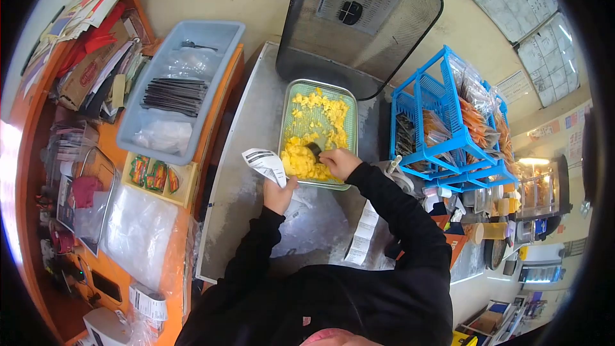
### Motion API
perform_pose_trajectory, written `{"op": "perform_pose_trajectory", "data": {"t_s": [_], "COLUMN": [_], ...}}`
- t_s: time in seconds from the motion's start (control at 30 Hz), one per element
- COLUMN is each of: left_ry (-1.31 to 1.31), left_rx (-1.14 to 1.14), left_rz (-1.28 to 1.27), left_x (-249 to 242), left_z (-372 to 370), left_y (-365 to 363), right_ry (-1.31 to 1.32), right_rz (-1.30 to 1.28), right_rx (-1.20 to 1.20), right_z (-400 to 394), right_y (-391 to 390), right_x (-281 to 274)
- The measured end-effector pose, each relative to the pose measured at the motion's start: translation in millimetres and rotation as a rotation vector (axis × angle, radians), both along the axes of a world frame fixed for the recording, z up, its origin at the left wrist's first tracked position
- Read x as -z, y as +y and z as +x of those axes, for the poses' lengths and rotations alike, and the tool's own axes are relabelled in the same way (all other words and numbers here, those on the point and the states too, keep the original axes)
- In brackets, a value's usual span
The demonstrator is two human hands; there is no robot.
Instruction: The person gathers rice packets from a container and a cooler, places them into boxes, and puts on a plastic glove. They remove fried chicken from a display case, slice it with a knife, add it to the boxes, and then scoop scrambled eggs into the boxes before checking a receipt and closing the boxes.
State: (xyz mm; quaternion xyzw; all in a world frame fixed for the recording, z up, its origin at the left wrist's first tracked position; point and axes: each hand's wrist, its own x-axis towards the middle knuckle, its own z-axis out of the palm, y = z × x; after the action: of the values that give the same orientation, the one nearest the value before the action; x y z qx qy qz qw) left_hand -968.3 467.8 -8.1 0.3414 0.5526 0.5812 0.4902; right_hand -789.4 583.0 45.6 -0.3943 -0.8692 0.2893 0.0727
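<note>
My left hand point(280, 197) is closed around a white printed paper point(264, 161), held at the near left corner of a green tray point(287, 99). Whether the paper wraps anything is hard to make out. Chunky yellow food point(301, 159) lies in the tray, heaped toward the near left, with a thinner spread along the far and right sides. My right hand point(339, 163) grips a dark scoop or spoon point(314, 148), whose head rests in the yellow food. Fingers partly hide its handle.
Behind the tray stands a raised dark mesh cover point(384, 38). Blue stacked baskets point(419, 99) with packets stand right. A printed paper strip point(363, 234) lies on the metal table point(240, 122). Left, an orange counter point(122, 154) carries a grey-blue bin point(130, 112) of dark utensils and a plastic-bag stack point(138, 227).
</note>
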Motion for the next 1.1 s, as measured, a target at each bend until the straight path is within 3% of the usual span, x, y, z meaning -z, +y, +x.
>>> {"op": "perform_pose_trajectory", "data": {"t_s": [0.1,0.3,0.4,0.5,0.63,0.7,0.83,0.93,1.1], "left_ry": [0.009,0.077,0.091,-0.078,-0.002,0.076,0.29,0.244,0.166], "left_rx": [-0.005,-0.01,-0.013,-0.134,-0.07,-0.001,-0.116,0.028,-0.04], "left_rz": [0.008,0.033,0.043,0.09,0.056,0.019,0.148,0.033,0.134], "left_x": [-8,-7,2,0,16,12,5,-42,-13], "left_z": [2,-3,-6,-2,-6,-11,-17,-3,23], "left_y": [0,-2,0,1,3,-1,-11,-31,-29], "right_ry": [0.255,0.544,0.685,0.76,0.905,0.955,1.009,1.023,0.985], "right_rz": [-0.2,-1.013,-1.115,-1.066,-1.001,-0.99,-0.861,-0.78,-0.731], "right_rx": [0.012,0.466,0.483,0.506,0.473,0.479,0.49,0.507,0.608], "right_z": [-4,13,21,30,41,50,78,108,144], "right_y": [6,11,10,8,0,-10,-43,-79,-137], "right_x": [18,26,21,12,5,-16,-80,-127,-153]}}
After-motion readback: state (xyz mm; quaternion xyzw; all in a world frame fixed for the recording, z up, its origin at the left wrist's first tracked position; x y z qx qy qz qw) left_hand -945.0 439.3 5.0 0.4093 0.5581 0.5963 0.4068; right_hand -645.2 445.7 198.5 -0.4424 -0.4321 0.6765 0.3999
